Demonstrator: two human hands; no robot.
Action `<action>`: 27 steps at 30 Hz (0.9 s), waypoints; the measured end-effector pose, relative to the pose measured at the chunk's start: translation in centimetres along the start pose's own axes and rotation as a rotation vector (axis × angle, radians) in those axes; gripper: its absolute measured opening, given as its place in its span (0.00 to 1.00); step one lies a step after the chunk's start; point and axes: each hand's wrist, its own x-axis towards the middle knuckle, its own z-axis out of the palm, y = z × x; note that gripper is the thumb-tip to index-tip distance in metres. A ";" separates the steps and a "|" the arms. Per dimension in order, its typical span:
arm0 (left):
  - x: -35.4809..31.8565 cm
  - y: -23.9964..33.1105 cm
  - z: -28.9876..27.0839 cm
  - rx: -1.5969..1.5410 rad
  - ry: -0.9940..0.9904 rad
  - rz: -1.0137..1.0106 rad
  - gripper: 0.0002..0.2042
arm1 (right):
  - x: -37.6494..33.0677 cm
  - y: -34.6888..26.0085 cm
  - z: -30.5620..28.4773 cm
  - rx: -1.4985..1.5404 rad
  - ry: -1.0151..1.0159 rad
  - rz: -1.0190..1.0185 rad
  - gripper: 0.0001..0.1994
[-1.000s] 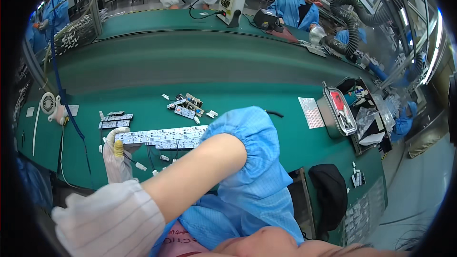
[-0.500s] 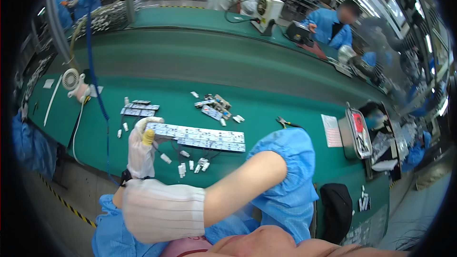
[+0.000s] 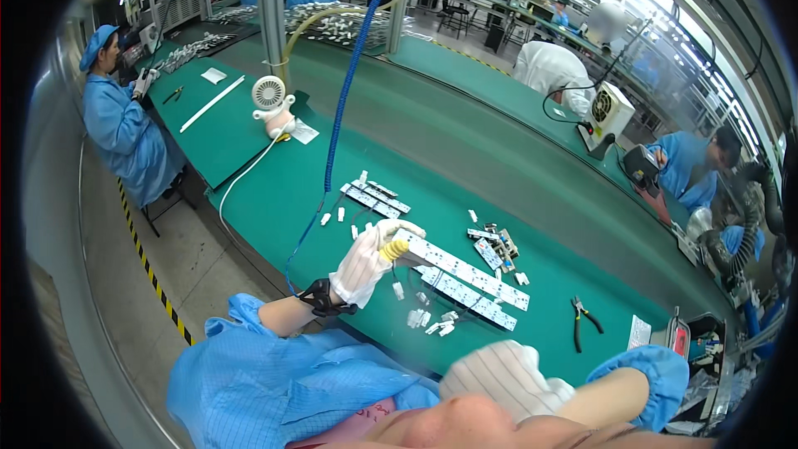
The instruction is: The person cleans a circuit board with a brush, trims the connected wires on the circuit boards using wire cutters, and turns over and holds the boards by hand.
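My left hand [image 3: 370, 262], in a striped white glove with a yellow covering on the thumb, is closed on one end of a long white LED circuit strip [image 3: 465, 268]. That strip slants toward the right above the green table. Partly beneath it lies a second circuit strip [image 3: 470, 301], with wires and white connectors [image 3: 440, 323] at its near side. My right hand [image 3: 503, 378], also gloved, is raised at the lower middle, close to my body and apart from the strips. Its fingertips are hidden, so its grip does not show.
Shorter circuit strips [image 3: 376, 198] lie beyond my left hand. A pile of small boards [image 3: 496, 249] and pliers [image 3: 586, 323] are farther right. A small fan [image 3: 270, 100] stands at the far left, near a hanging blue coiled cable [image 3: 345, 87]. A co-worker [image 3: 125, 125] sits at left.
The view has swung left, showing a co-worker there. My right hand has moved right, away from my left forearm. My left hand keeps hold of the strip, which now slants more.
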 end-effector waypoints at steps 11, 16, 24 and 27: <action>0.5 2.0 0.3 -0.085 -0.061 -0.087 0.24 | -2.6 -0.8 -2.6 0.130 -0.197 0.095 0.07; 0.8 1.1 0.3 -0.008 -0.029 -0.001 0.24 | -4.2 -0.9 -3.4 0.216 -0.237 0.124 0.07; 0.4 0.3 -0.2 0.096 -0.036 0.027 0.25 | -5.2 -1.8 -3.5 0.250 -0.245 0.218 0.06; 0.5 1.1 0.1 0.109 -0.035 -0.009 0.18 | -5.3 -1.8 -3.6 0.245 -0.232 0.262 0.06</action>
